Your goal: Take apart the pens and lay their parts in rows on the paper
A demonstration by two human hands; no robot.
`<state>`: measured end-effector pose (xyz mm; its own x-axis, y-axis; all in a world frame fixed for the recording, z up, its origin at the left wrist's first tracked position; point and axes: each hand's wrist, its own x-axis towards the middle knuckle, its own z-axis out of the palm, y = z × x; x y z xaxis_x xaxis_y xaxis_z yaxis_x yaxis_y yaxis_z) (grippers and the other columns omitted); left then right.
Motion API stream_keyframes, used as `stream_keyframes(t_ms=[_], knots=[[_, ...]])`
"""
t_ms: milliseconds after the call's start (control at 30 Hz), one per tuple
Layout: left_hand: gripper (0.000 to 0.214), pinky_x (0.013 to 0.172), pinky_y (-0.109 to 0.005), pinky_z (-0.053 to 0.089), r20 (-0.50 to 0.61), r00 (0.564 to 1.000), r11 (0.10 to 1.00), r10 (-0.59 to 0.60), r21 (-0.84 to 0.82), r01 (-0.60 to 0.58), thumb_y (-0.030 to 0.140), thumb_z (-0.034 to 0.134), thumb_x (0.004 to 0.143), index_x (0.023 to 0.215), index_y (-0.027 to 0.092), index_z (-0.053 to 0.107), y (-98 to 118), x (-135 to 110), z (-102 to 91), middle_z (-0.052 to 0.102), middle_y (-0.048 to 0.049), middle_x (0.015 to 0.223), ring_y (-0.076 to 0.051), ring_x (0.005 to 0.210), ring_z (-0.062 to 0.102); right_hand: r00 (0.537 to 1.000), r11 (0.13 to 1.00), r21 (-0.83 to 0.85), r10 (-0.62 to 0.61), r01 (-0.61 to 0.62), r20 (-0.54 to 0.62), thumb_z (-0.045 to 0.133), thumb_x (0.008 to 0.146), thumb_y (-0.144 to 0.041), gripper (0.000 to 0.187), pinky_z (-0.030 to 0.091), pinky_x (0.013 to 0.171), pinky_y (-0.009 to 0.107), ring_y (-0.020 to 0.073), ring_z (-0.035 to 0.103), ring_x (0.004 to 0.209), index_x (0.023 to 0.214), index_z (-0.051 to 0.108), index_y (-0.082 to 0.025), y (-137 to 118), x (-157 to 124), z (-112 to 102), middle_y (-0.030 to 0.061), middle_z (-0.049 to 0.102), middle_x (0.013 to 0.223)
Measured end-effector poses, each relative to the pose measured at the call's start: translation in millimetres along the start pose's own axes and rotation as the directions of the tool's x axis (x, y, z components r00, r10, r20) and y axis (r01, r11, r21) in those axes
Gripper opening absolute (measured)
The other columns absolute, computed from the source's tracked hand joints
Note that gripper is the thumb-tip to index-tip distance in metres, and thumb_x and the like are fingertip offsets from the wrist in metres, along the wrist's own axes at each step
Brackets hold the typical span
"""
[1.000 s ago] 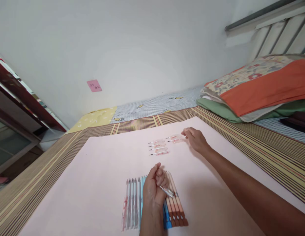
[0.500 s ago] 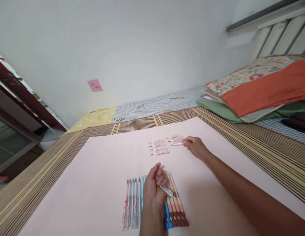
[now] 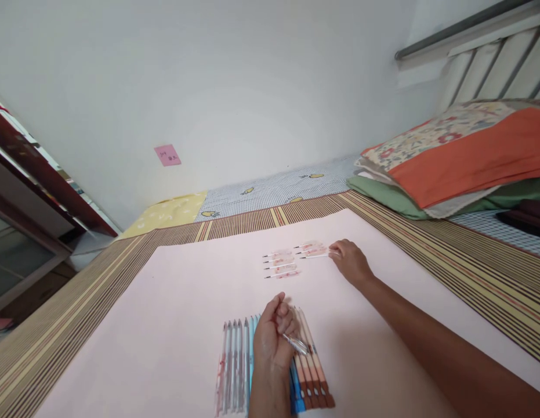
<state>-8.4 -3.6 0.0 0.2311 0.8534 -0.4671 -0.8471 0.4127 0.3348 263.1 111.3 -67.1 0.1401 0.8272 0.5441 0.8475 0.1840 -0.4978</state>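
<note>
My left hand [image 3: 275, 331] is palm up over the row of pens, fingers curled round a transparent pen barrel [image 3: 297, 343] that sticks out to the lower right. My right hand [image 3: 350, 260] reaches to the back of the pink sheet, its fingertips closed on the right end of a slim white pen refill [image 3: 315, 257] with a dark tip pointing left. Beside it lie more white refills with pink-patterned film, in a right group [image 3: 308, 246] and a left group [image 3: 281, 265].
Grey, clear pens [image 3: 235, 366] and light blue pens [image 3: 251, 337] stand in a row left of my wrist; brown-ended pens [image 3: 313, 371] lie right. The pink sheet [image 3: 165, 325] covers a striped mat [image 3: 122, 261]. Folded bedding [image 3: 461, 157] is piled at the right, by the wall.
My right hand has slid slightly right along the white refill, toward its end, and more of the refill shows. My left hand keeps its hold on the barrel.
</note>
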Motion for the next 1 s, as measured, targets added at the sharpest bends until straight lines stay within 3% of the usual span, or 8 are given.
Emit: stream_keyframes(t_ms=[333,500,733,1000], knots=[[0.028,0.035,-0.016,0.018,-0.025,1.000,0.999,-0.014,-0.040,0.013,0.014,0.047,0.100,0.080,0.007,0.066,-0.6,-2.9,4.8,0.044,0.0046,0.055,-0.002,0.034,0.024,0.996,0.989,-0.149,0.008,0.006,0.094,0.059,0.088,-0.020,0.009,0.041,0.075,0.031,0.0206,0.060,0.082,0.081,0.064,-0.021,-7.5,4.4,1.2,0.0047,0.068,0.086],[0.029,0.034,-0.016,0.018,-0.037,0.999,0.999,-0.013,-0.044,0.011,0.014,0.045,0.101,0.081,0.007,0.065,-0.7,-4.2,7.0,0.043,0.0051,0.055,-0.002,0.034,0.024,0.995,0.981,-0.191,0.000,0.020,0.104,0.060,0.089,-0.021,0.011,0.038,0.072,0.031,0.0205,0.060,0.079,0.078,0.061,-0.021,-12.6,7.9,2.3,0.0045,0.067,0.085],[0.020,0.035,-0.016,0.017,-0.043,0.999,0.999,-0.021,-0.028,0.020,0.013,0.051,0.097,0.082,0.009,0.064,-1.9,-3.5,6.3,0.043,0.0056,0.056,-0.002,0.035,0.024,0.995,0.973,-0.227,0.071,-0.053,0.072,0.067,0.087,-0.026,0.014,0.035,0.068,0.031,0.0204,0.058,0.075,0.081,0.055,-0.022,-19.9,4.2,3.5,0.0028,0.065,0.082],[0.010,0.035,-0.017,0.017,-0.026,1.000,1.000,-0.009,0.014,0.009,0.012,0.060,0.091,0.082,0.010,0.064,-1.9,-1.7,2.8,0.043,0.0063,0.056,-0.002,0.036,0.022,0.980,0.935,-0.318,-0.109,0.158,0.167,0.063,0.092,-0.021,0.012,0.033,0.075,0.033,0.0223,0.059,0.085,0.082,0.058,-0.021,-40.7,3.8,8.0,0.0063,0.066,0.090]])
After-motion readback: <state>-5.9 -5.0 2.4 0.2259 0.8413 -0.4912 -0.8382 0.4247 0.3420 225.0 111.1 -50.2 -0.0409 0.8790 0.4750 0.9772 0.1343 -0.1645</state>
